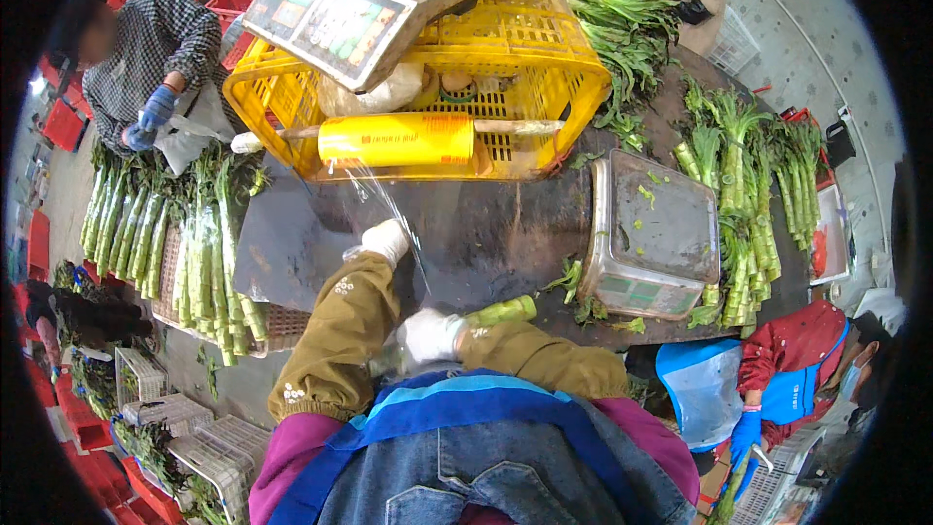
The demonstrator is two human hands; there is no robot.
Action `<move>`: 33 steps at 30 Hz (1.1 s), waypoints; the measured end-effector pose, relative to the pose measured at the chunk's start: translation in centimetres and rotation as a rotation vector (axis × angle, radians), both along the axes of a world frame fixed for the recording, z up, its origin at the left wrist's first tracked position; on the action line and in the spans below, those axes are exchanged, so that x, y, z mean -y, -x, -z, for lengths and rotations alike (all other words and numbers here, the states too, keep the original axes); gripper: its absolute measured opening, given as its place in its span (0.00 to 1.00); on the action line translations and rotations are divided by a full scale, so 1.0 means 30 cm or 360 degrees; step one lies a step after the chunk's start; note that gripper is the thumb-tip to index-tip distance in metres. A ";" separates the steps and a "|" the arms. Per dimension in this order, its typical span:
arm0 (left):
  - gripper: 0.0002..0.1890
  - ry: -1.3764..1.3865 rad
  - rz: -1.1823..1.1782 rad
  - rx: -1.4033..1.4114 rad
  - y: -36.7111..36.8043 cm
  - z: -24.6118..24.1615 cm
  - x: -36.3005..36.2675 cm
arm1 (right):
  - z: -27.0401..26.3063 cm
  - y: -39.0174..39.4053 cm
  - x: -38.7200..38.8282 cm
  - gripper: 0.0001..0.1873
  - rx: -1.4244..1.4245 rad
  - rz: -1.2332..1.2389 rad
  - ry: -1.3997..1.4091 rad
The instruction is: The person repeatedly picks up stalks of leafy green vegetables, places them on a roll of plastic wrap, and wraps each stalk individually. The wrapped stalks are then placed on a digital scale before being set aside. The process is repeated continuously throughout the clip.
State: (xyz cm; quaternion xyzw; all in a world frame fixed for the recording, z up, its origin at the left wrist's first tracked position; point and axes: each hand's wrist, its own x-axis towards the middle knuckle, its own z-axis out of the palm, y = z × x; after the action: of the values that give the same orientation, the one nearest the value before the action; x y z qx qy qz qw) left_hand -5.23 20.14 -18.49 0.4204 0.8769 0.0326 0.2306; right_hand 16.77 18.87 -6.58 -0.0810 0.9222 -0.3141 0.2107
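Observation:
My left hand (386, 240), in a white glove, reaches out over the dark tabletop below the yellow film roll (396, 139). Clear plastic film (401, 222) stretches from that roll down past this hand; whether the fingers grip it is hidden. Close to my body, my right hand (430, 335), also gloved in white, is closed around a stem lettuce stalk (503, 312), whose cut end points right. The roll sits on a wooden rod (517, 127) across the front of a yellow plastic crate (554, 80).
A scale (342, 22) rests on the crate; a second scale (656, 233) stands right on the table (466, 226). Stem lettuce bundles (211, 262) lie left, more (736, 219) right. Co-workers stand at upper left, upper right and lower right. Leaf scraps (568, 281) lie near the second scale.

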 end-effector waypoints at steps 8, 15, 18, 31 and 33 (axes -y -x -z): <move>0.21 -0.0339 -0.0109 -0.0027 -0.211 -0.310 0.160 | -0.007 0.011 -0.031 0.26 0.0313 0.0305 0.0027; 0.25 -0.0723 0.0160 0.2610 -0.297 -0.627 0.680 | -0.175 0.000 -0.193 0.22 0.0107 0.0572 0.0729; 0.33 -0.0645 -0.0368 0.1785 -0.301 -0.664 0.698 | -0.198 0.028 -0.228 0.17 0.0247 0.0152 0.1320; 0.27 -0.2183 -0.1124 0.1714 -0.414 -0.671 0.475 | -0.269 -0.043 -0.196 0.66 -0.0778 0.0603 -0.0186; 0.27 -0.2201 -0.1316 0.1615 -0.404 -0.636 0.474 | -0.239 -0.096 -0.207 0.68 -0.0924 0.0699 -0.0312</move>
State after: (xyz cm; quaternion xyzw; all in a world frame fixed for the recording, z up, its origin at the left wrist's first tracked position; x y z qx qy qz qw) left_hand 6.88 5.91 0.58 0.0558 0.5380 0.8018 0.2542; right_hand 19.65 25.08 0.60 0.0535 0.9646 -0.2259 -0.1251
